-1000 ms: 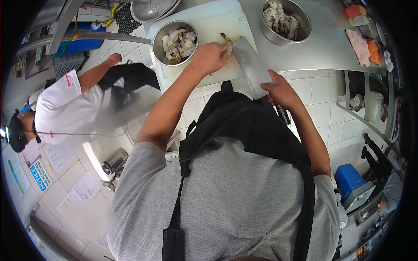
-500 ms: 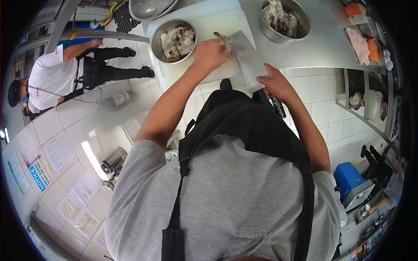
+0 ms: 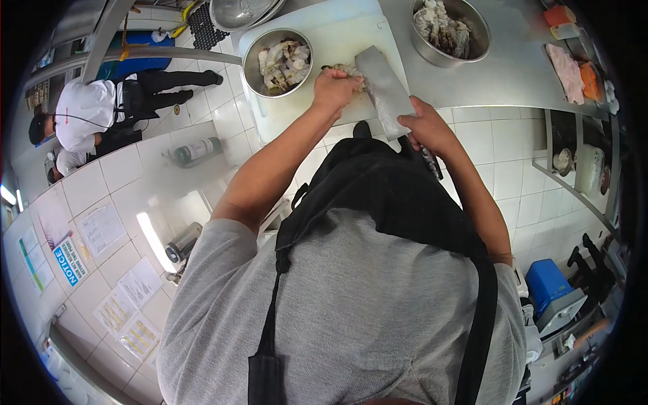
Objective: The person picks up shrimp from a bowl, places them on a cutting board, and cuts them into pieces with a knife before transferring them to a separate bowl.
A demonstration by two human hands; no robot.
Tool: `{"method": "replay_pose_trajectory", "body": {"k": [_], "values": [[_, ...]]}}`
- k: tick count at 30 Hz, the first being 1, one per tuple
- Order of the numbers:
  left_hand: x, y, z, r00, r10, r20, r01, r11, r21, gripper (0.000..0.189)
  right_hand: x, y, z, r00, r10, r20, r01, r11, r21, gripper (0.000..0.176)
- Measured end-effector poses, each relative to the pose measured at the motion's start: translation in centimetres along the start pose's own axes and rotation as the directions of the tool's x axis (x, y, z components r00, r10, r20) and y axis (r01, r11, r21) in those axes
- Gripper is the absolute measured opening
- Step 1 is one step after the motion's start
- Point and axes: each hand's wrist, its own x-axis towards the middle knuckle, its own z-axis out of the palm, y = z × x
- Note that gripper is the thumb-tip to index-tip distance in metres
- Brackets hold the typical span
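Note:
My left hand (image 3: pixel 335 90) pinches a shrimp (image 3: pixel 348 69) on the white cutting board (image 3: pixel 331 34), with the fingers closed on it. My right hand (image 3: pixel 429 126) is wrapped round the handle end of a wide cleaver (image 3: pixel 386 89). The flat blade lies over the board's right part, its far end close beside the shrimp. At the board's left side stands a steel bowl (image 3: pixel 249 73) of shrimp. Right of the board, a second steel bowl (image 3: pixel 484 42) on the metal counter holds more greyish shrimp or shells.
Stacked metal strainers (image 3: pixel 243 12) sit at the back left. Pink cloth (image 3: pixel 564 73) and orange cloth (image 3: pixel 589 82) lie at the counter's right end. A co-worker in white (image 3: pixel 84 111) bends over at the left. A blue bin (image 3: pixel 548 283) is on the lower right.
The whole view has shifted slightly. My left hand has turned a little on the shrimp, which now lies flatter beside the blade. The co-worker at the left bends further.

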Motion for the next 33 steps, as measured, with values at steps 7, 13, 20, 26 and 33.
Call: {"method": "replay_pose_trajectory", "body": {"k": [7,13,20,26,33], "values": [[-1.2,2.3,0.9,0.974,-0.222,-0.052,0.213,0.967,-0.139,0.037,1.7,0.9,1.1,0.997,-0.024,-0.075,0.021,0.999,-0.048,0.046],[-0.9,2.0,1.0,0.98,-0.191,-0.048,0.184,0.976,-0.116,0.033,2.4,3.0,1.5,0.963,-0.194,-0.189,0.128,0.94,-0.315,0.039],[-0.2,1.1,1.0,0.993,-0.086,-0.079,0.074,0.986,-0.148,0.035,0.7,2.3,1.2,0.885,-0.346,-0.311,0.183,0.874,-0.451,0.044],[0.3,0.4,0.4,0.964,0.242,-0.107,-0.199,0.931,0.307,0.049,1.3,1.5,-0.5,0.949,-0.249,-0.194,0.083,0.79,-0.607,0.05],[-1.8,3.5,-1.0,0.929,0.35,0.124,-0.325,0.605,0.727,0.058,0.9,-1.7,-1.0,0.908,-0.324,-0.265,0.038,0.695,-0.718,0.047]]}}
